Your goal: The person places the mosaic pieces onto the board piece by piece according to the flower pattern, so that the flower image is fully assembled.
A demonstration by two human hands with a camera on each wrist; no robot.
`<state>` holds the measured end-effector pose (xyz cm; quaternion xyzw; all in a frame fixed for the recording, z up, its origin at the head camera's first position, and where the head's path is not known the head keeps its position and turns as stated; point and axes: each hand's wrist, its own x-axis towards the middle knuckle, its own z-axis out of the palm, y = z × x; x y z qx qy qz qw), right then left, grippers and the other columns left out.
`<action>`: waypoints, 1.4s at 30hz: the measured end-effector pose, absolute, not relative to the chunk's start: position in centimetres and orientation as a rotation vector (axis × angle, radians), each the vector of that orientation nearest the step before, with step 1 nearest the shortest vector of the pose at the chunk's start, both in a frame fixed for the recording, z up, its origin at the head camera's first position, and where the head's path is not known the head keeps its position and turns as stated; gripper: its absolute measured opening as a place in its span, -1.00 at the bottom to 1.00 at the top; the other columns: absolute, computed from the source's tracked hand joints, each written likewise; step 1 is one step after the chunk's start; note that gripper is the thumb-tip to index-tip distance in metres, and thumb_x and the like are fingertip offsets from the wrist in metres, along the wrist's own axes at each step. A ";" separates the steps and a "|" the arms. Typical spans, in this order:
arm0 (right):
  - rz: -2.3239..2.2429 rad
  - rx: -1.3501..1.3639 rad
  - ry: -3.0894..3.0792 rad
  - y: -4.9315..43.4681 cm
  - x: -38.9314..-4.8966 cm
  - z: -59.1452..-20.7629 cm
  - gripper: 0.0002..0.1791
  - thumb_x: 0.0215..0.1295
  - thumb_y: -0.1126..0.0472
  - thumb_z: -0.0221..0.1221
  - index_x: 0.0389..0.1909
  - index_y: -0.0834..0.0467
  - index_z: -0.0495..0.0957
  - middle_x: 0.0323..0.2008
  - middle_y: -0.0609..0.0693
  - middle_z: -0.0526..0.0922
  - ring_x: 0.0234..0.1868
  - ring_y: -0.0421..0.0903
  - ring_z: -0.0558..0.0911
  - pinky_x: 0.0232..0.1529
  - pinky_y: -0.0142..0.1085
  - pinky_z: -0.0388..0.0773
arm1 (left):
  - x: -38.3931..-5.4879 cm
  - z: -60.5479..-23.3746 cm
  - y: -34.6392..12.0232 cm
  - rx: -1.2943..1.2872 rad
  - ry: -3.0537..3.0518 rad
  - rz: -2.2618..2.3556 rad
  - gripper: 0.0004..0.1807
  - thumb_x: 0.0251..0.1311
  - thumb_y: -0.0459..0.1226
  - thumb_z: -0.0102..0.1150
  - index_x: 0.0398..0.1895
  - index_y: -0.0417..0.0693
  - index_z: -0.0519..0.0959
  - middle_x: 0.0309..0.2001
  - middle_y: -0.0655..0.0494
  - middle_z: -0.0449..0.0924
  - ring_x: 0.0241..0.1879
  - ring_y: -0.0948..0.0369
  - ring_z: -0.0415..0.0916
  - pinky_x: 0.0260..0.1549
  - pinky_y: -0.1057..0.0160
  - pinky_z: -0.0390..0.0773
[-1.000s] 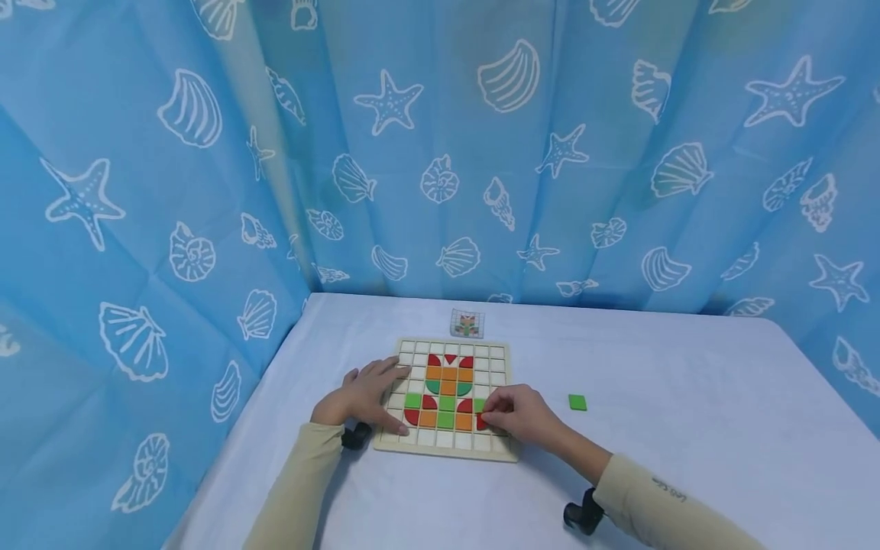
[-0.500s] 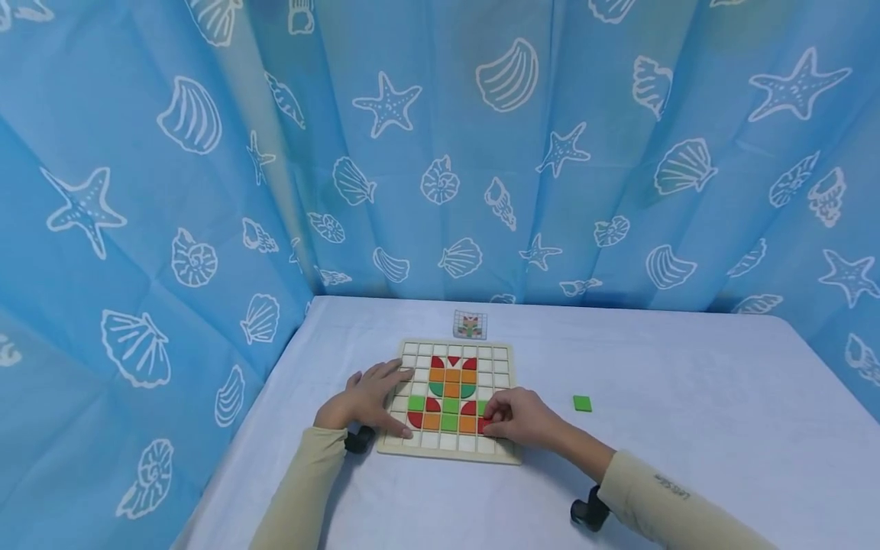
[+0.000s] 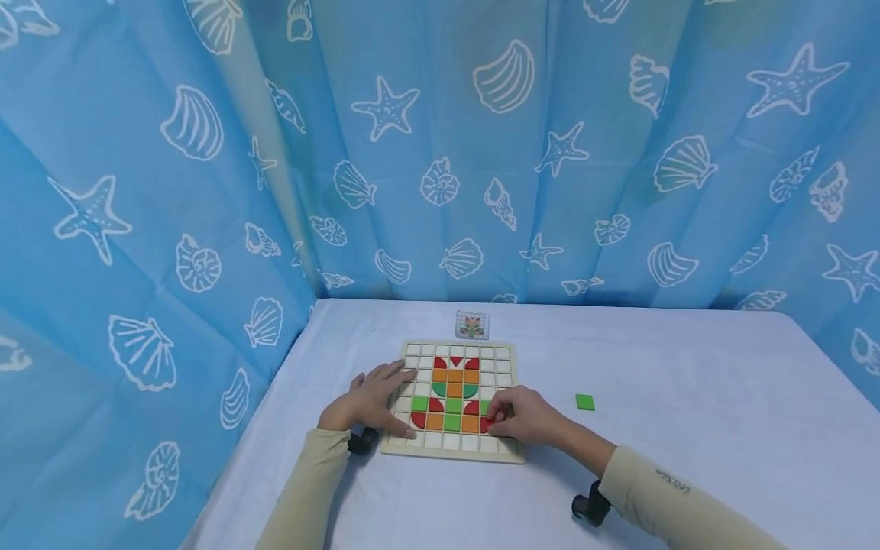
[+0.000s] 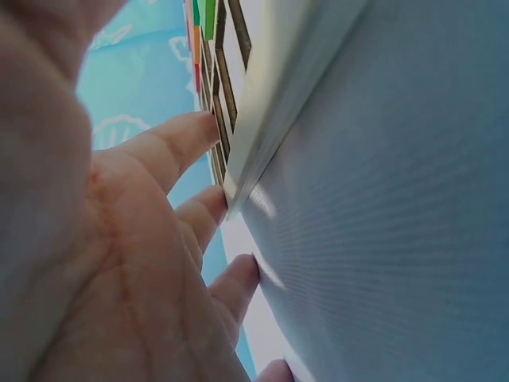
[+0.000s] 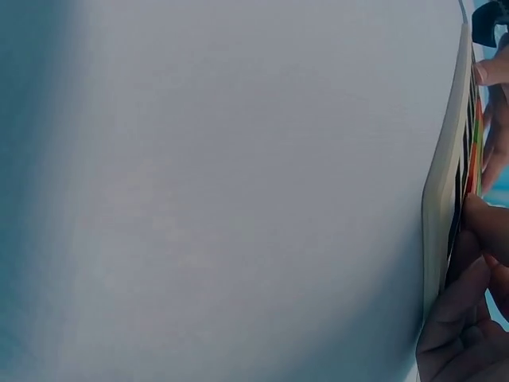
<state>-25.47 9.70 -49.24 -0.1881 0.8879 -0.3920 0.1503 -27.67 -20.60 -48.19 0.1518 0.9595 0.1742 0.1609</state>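
Note:
A square pale wooden board point(image 3: 450, 455) with a grid of cells lies on the table. Red, orange and green tiles form a flower pattern in it. My left hand point(image 3: 371, 399) spreads over the board's left side, thumb near the lower left cells; in the left wrist view its straight fingers point(image 4: 179, 143) reach the board's edge. At the pattern's lower right, my right hand point(image 3: 525, 416) pinches a red tile point(image 3: 485, 424) with thumb and fingertips, the tile partly covered by them. In the right wrist view, this hand's curled fingers point(image 5: 453, 326) lie by the board's edge.
One loose green square tile point(image 3: 585, 402) lies on the white cloth right of the board. Behind the board is a small card point(image 3: 472, 325) printed with a similar flower pattern. A blue curtain point(image 3: 440, 137) with shell prints hangs along the table's back and left.
The head view has shifted slightly. My right fingertips have stayed at the red tile with only small movement, and my left hand keeps its place on the board.

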 end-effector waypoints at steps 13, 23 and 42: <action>-1.289 -0.411 2.481 12.6 -26.7 -48.5 -0.74 0.14 0.13 0.42 -0.17 0.13 0.68 -0.33 -0.06 0.65 -0.29 -0.09 0.53 -0.30 -0.34 0.56 | -27.7 -48.5 -20.5 0.428 2.744 0.478 0.17 -0.24 0.22 0.54 0.52 0.27 0.18 0.58 0.08 -0.03 0.55 -0.05 -0.11 0.42 -0.37 -0.12; -1.259 -0.226 2.649 16.9 -28.6 -48.2 -0.66 0.19 0.10 0.37 -0.04 0.14 0.64 -0.08 0.03 0.67 -0.11 -0.05 0.54 -0.07 -0.24 0.59 | -27.7 -48.4 -20.8 0.405 2.754 0.484 0.17 -0.26 0.22 0.54 0.51 0.28 0.19 0.58 0.09 -0.01 0.54 -0.04 -0.10 0.42 -0.39 -0.11; -1.245 -0.235 2.417 24.4 -30.2 -49.2 -0.30 0.20 -0.05 0.35 0.33 0.10 0.41 0.40 0.18 0.35 0.44 0.21 0.25 0.43 0.25 0.14 | -27.6 -48.6 -20.6 0.428 2.737 0.506 0.18 -0.24 0.21 0.53 0.53 0.25 0.16 0.58 0.07 -0.03 0.55 -0.07 -0.12 0.42 -0.40 -0.14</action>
